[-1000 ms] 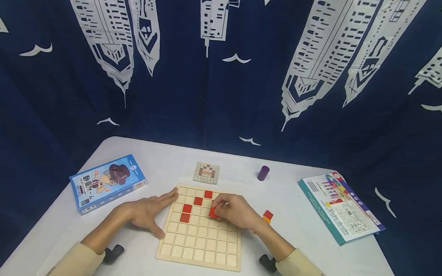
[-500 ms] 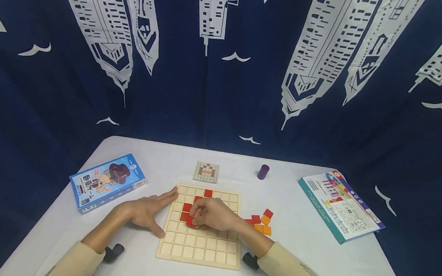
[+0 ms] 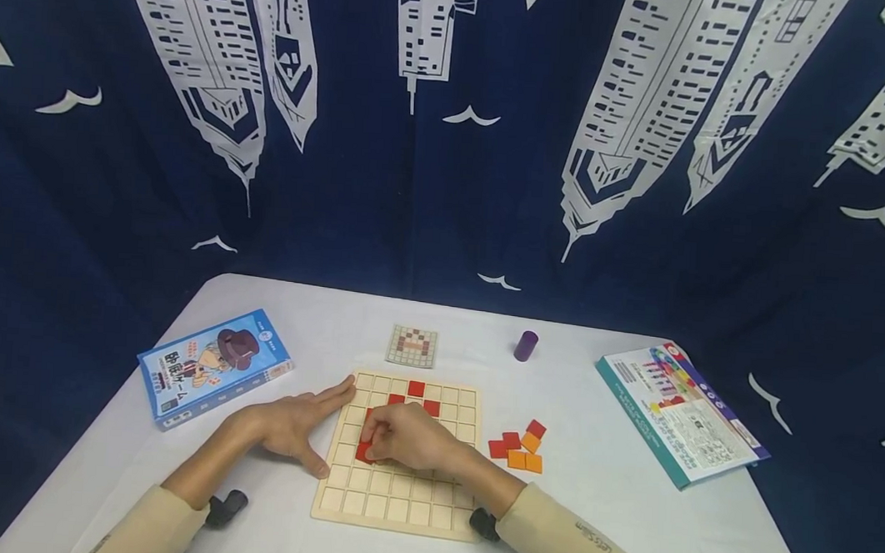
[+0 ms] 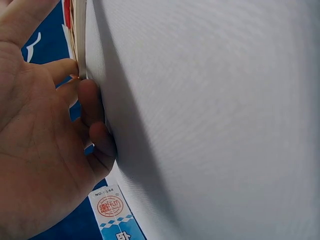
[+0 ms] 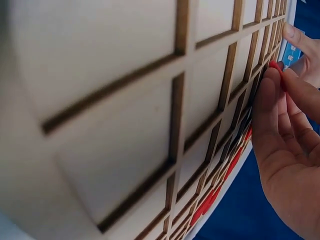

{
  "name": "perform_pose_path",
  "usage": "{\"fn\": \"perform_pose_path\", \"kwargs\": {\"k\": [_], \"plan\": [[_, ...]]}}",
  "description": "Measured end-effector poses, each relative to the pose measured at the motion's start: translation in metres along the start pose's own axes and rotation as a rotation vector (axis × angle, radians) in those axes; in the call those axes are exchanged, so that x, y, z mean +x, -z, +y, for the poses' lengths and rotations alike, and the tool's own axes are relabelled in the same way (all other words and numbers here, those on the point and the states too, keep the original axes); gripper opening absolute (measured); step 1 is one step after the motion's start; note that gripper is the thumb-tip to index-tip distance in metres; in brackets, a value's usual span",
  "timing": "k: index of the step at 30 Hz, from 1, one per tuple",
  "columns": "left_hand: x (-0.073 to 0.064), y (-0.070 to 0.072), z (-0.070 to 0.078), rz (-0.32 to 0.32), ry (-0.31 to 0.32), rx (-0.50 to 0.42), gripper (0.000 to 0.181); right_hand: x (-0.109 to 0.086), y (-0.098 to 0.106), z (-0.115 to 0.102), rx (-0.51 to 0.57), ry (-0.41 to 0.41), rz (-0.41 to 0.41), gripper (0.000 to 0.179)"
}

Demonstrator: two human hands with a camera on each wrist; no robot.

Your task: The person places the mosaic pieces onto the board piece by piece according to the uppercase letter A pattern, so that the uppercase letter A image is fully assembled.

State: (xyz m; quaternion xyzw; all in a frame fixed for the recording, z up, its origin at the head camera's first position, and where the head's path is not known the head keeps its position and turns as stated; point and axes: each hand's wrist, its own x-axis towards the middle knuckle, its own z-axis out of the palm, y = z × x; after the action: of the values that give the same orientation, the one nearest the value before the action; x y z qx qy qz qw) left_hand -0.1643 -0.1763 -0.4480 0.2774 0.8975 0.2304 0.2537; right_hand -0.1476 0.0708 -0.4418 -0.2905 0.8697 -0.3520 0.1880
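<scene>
A wooden grid board (image 3: 378, 504) lies on the table with several red tiles in its squares, one red tile (image 3: 416, 389) near its far edge. Over the left part of the board my right hand (image 3: 411, 438) pinches a small red square tile (image 5: 276, 66) between thumb and fingertips, low at the grid. My left hand (image 3: 292, 427) lies spread along the board's left edge, thumb and fingertips touching its side. In the left wrist view the left hand's fingers (image 4: 91, 100) are at the board's edge. The right hand covers some squares.
Loose red and orange tiles (image 3: 516, 460) lie right of the board. Beyond it sit a small patterned grid card (image 3: 412, 347) and a purple cylinder (image 3: 526, 346). A blue game box (image 3: 216, 369) stands at left, a teal-edged box (image 3: 683, 414) at right.
My right hand has moved left across the board, from its right half to its left part. A red tile now shows in the square it left. The left hand has stayed in place.
</scene>
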Motion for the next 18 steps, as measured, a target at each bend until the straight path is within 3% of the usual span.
{"fn": "perform_pose_path", "kwargs": {"k": [18], "plan": [[0.0008,-0.0007,-0.0008,0.003,0.001,0.006,0.126,-0.0002,-0.0051,-0.0031,-0.136,-0.003,0.012,0.008]]}}
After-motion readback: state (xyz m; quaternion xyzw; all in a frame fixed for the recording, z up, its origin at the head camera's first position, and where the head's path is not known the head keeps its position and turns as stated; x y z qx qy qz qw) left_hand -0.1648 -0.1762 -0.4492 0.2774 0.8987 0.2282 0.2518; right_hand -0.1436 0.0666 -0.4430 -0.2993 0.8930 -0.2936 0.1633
